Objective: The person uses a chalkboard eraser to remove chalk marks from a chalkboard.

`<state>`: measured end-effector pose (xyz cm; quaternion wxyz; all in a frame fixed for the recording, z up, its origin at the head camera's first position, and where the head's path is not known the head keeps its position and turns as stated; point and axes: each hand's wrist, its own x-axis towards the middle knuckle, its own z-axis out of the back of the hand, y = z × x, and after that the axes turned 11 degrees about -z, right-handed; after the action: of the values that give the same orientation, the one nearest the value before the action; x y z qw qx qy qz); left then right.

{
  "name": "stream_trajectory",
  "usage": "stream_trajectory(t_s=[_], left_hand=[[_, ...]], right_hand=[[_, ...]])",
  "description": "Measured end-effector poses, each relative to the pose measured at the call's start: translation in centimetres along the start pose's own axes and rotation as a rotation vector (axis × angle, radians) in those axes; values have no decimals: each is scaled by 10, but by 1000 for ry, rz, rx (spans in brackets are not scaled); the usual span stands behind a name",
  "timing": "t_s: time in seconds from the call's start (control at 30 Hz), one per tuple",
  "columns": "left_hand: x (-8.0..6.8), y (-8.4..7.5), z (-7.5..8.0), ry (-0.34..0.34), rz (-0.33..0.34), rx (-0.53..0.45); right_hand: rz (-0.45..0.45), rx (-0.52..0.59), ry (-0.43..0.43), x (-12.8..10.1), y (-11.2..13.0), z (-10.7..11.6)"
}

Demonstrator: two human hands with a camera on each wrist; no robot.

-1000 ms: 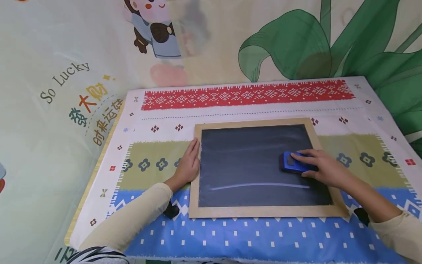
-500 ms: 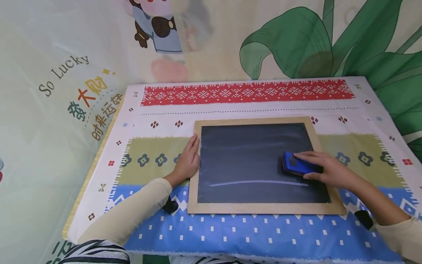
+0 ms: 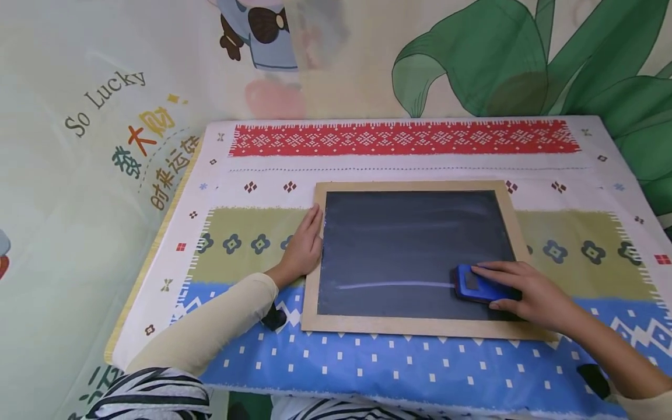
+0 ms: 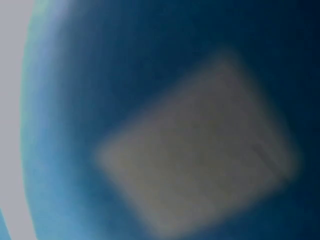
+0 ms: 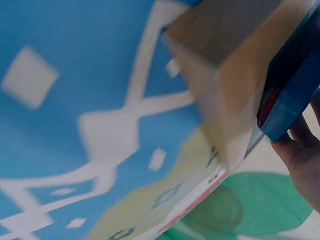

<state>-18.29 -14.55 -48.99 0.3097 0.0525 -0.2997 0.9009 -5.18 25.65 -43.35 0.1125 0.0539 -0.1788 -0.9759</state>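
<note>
A wood-framed blackboard (image 3: 399, 245) lies flat on the patterned tablecloth. My right hand (image 3: 530, 291) grips a blue board eraser (image 3: 480, 284) near the lower right of the black surface. In the right wrist view the eraser (image 5: 292, 95) sits over the board's wooden frame (image 5: 235, 90), with fingers along its side. A pale chalk line (image 3: 394, 285) runs across the lower part of the board and meets the eraser's left side. My left hand (image 3: 301, 248) rests with straight fingers against the left edge of the frame. The left wrist view holds only blurred blue and white cloth (image 4: 195, 150).
The tablecloth (image 3: 367, 364) has red, green and blue bands and covers the table. A printed wall hanging (image 3: 341, 70) stands behind the table's far edge. Striped clothing (image 3: 152, 394) shows at the near edge. Dark wrist bands sit by both forearms.
My right hand has moved the eraser down the board onto the right end of the chalk line, which is now shorter in view. The left hand keeps its place on the frame.
</note>
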Motion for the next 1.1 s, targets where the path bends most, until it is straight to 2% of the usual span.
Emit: stream_trajectory(t_s=[0.13, 0.3, 0.63, 0.83, 1.1], left_hand=[[7, -2, 1, 8, -7, 7], [8, -3, 3, 8, -2, 12], [11, -5, 9, 5, -12, 32], [8, -6, 6, 11, -15, 32], [-3, -8, 4, 18, 14, 27]], right_hand=[[46, -39, -47, 8, 14, 1], [49, -53, -13, 23, 38, -4], [113, -66, -22, 48, 84, -19], [164, -79, -46, 57, 112, -34], [233, -105, -23, 66, 150, -51]])
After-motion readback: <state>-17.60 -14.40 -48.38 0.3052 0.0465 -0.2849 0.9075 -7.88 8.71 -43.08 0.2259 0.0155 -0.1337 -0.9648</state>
